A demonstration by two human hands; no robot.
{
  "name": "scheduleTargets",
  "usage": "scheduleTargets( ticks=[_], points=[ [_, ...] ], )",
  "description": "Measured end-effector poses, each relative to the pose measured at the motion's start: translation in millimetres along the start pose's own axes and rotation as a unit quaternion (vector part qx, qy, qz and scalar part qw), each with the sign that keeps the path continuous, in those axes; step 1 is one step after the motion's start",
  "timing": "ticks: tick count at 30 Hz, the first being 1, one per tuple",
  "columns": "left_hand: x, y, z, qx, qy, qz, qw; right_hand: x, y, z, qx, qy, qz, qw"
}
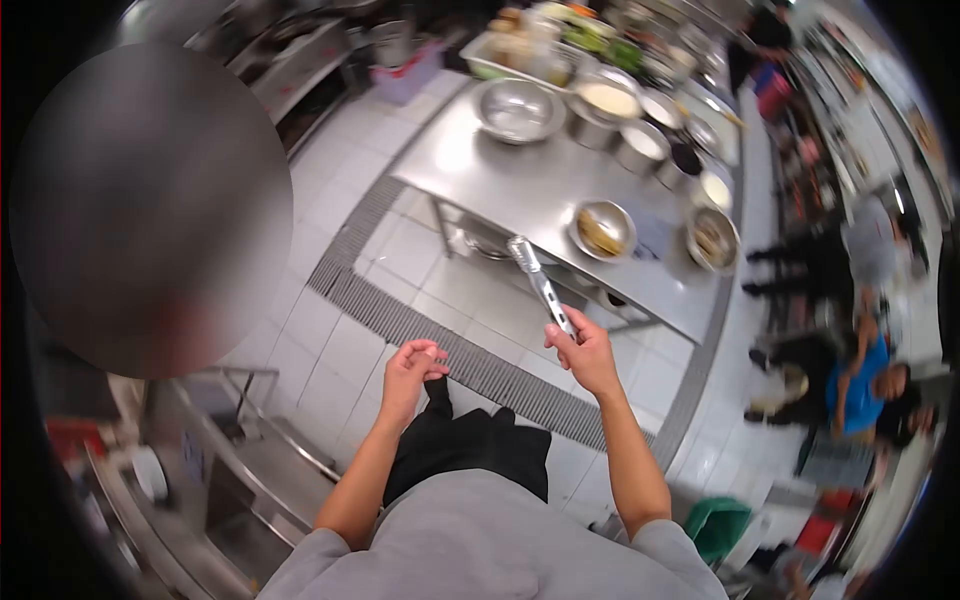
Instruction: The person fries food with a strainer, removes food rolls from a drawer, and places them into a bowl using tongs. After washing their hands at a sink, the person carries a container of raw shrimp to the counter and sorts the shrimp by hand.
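Note:
Metal tongs [537, 277] are gripped near one end by my right hand [583, 352], with their scalloped tips angled up and left over the near edge of the steel table [470, 165]. My left hand [408, 375] hangs over the floor with its fingers curled and the thumb against them; nothing shows in it. Beyond the tongs, a metal bowl [603, 231] with yellowish food stands on the table. Another bowl [712, 240] with food is farther right, and a large shiny bowl [518, 110] stands at the table's far left.
Pots [641, 147] and a tray of containers [515, 57] crowd the table's back. A floor grate [440, 350] runs beneath my hands. A blurred round shape [150, 210] covers the upper left. Other people, one in a blue shirt [862, 385], are at the right. A green bin [718, 527] stands lower right.

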State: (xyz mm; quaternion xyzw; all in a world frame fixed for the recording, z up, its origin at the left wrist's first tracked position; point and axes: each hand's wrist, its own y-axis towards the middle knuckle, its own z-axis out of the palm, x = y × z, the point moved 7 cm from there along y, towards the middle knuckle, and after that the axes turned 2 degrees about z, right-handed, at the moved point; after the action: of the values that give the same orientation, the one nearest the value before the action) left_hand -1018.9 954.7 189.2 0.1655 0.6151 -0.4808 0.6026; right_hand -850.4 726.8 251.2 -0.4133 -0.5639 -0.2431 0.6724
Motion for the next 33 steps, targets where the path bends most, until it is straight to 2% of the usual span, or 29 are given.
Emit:
scheduleTargets(
  ticks=[6, 8, 9, 13, 14, 16, 19, 21, 22, 24, 26, 28, 32, 33],
  points=[
    [-18.8, -54.2, -127.6, -0.16, -0.094, 0.092, 0.978, 49.2, 56.7, 200.9, 0.205, -0.131, -0.052, 0.969],
    [-20.5, -72.3, -171.1, -0.198, -0.114, 0.107, 0.967, 76.4, 61.2, 273.5, 0.252, -0.196, -0.164, 0.933],
    [-22.5, -82.4, -193.5, -0.222, -0.121, 0.116, 0.961, 89.6, 61.0, 311.4, 0.282, -0.23, -0.172, 0.915],
    [-26.7, -125.3, -284.3, -0.3, -0.165, 0.152, 0.927, 117.0, 66.0, 462.1, 0.34, -0.224, -0.254, 0.878],
    [-28.6, -137.7, -306.2, -0.323, -0.171, 0.158, 0.917, 119.0, 69.8, 500.1, 0.343, -0.199, -0.326, 0.858],
    [-30.1, -161.4, -347.9, -0.358, -0.186, 0.157, 0.901, 141.3, 58.3, 577.5, 0.384, -0.279, -0.328, 0.816],
    [-38.5, -197.0, -408.0, -0.416, -0.185, 0.191, 0.87, 178.3, 27.9, 688.7, 0.446, -0.178, -0.35, 0.805],
    [-40.5, -219.5, -438.0, -0.451, -0.182, 0.213, 0.848, 203.4, 4.2, 758.5, 0.458, -0.176, -0.451, 0.745],
    [-38.3, -229.6, -452.2, -0.474, -0.187, 0.22, 0.832, 223.7, -16.2, 786.5, 0.455, -0.17, -0.513, 0.707],
    [-32.9, -244.1, -473.6, -0.52, -0.208, 0.24, 0.793, 244.0, -42.1, 846.6, 0.45, -0.201, -0.576, 0.652],
    [-25.5, -255.2, -484.2, -0.557, -0.219, 0.243, 0.763, 256.4, -64.2, 906.2, 0.468, -0.183, -0.591, 0.631],
    [-20.4, -265.2, -490.1, -0.61, -0.243, 0.227, 0.719, 261.7, -83.9, 970.3, 0.478, -0.171, -0.669, 0.543],
    [-6.8, -270.1, -494.7, -0.662, -0.26, 0.234, 0.663, 261.8, -106.9, 1101.9, 0.512, -0.155, -0.668, 0.517],
    [-2.8, -274.3, -493.5, -0.694, -0.263, 0.222, 0.632, 261.5, -113.5, 1130.6, 0.516, -0.153, -0.67, 0.512]
  ],
)
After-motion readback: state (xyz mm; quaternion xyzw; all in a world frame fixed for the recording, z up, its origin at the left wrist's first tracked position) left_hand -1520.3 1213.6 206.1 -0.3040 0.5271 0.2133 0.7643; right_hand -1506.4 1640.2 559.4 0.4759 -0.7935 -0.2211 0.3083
